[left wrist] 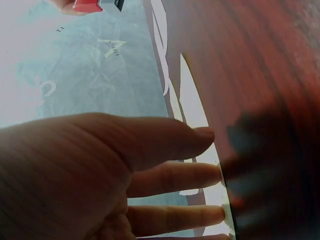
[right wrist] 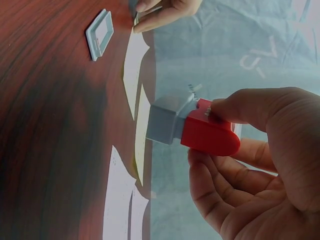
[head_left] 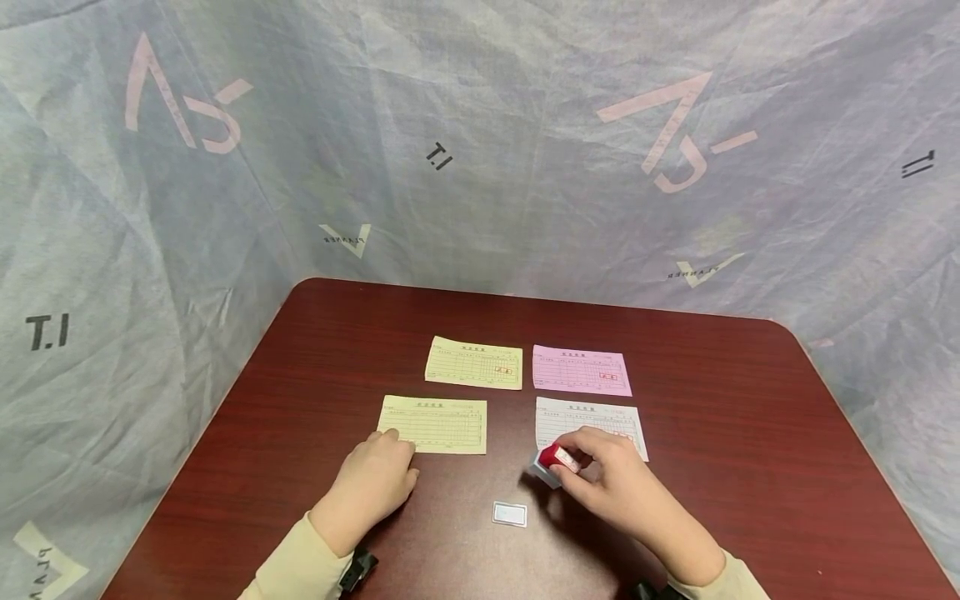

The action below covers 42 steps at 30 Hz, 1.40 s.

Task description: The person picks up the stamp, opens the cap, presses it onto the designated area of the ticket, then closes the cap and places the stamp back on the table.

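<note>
My right hand (head_left: 618,475) pinches a self-inking stamp (right wrist: 210,132) between thumb and fingers, its red handle toward the palm and its grey base pointing away. The stamp is tilted in the air near the front edge of a white form slip (head_left: 553,423), which carries a red imprint partly hidden by that hand. On the left, the fingertips of my left hand (head_left: 372,479) rest at the near left edge of a yellow slip (head_left: 438,427), fingers fairly straight in the left wrist view. This slip shows no red mark. A small grey rectangular cap (head_left: 510,514) lies between the hands.
Farther back, a second yellow slip (head_left: 471,363) and a pink slip (head_left: 577,372) each bear a red boxed imprint. All lie on a dark red wooden table (head_left: 720,392). Grey printed cloth (head_left: 517,208) hangs behind and at the sides.
</note>
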Tool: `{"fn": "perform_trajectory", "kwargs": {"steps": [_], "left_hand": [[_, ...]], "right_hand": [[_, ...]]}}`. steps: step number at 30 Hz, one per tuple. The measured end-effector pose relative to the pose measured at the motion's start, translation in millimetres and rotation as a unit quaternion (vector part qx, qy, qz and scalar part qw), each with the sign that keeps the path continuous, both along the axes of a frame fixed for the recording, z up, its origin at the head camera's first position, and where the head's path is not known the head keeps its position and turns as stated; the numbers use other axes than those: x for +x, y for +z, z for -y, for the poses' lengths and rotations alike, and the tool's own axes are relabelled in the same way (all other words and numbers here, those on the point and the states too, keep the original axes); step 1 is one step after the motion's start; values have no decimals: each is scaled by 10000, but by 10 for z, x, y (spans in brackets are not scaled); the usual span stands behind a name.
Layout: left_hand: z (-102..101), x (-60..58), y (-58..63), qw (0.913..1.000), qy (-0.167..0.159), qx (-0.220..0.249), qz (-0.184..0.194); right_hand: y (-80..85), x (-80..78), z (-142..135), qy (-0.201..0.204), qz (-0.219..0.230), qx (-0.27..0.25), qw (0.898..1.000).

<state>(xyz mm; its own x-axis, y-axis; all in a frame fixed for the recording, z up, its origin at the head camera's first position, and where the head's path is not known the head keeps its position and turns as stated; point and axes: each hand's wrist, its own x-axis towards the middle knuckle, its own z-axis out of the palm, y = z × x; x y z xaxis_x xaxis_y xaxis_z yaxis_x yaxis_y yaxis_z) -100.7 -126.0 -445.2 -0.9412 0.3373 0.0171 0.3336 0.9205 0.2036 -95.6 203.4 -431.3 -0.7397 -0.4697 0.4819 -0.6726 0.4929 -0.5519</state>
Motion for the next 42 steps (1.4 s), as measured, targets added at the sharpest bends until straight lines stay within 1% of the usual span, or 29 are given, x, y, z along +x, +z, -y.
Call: {"fn": "perform_trajectory", "kwargs": {"steps": [10, 17, 22, 27, 31, 35, 38, 42], "left_hand": [[-74, -12, 4, 9998, -199, -14, -33], [-131, -15, 11, 9994, -317, -22, 130], [-167, -25, 10, 9991, -412, -3, 75], [-210, -30, 4, 9987, -508, -1, 46], [-248, -31, -1, 9985, -537, -87, 85], [-287, -34, 0, 9982, -586, -130, 66], [-318, -38, -4, 9980, -610, -165, -15], [-355, -32, -4, 9980, -597, -219, -66]], "right_hand": [[14, 2, 7, 6, -8, -3, 10000], [15, -5, 11, 61, 28, -68, 10000], [-1, -6, 15, 84, -2, -76, 9999], [-8, -4, 21, 41, 141, 6, 9999], [2, -11, 25, 2, 240, 75, 9997], [8, -24, 31, 0, 205, 117, 9997], [5, -36, 37, -15, 165, 129, 9998], [-7, -48, 45, -3, 166, 115, 9998]]}}
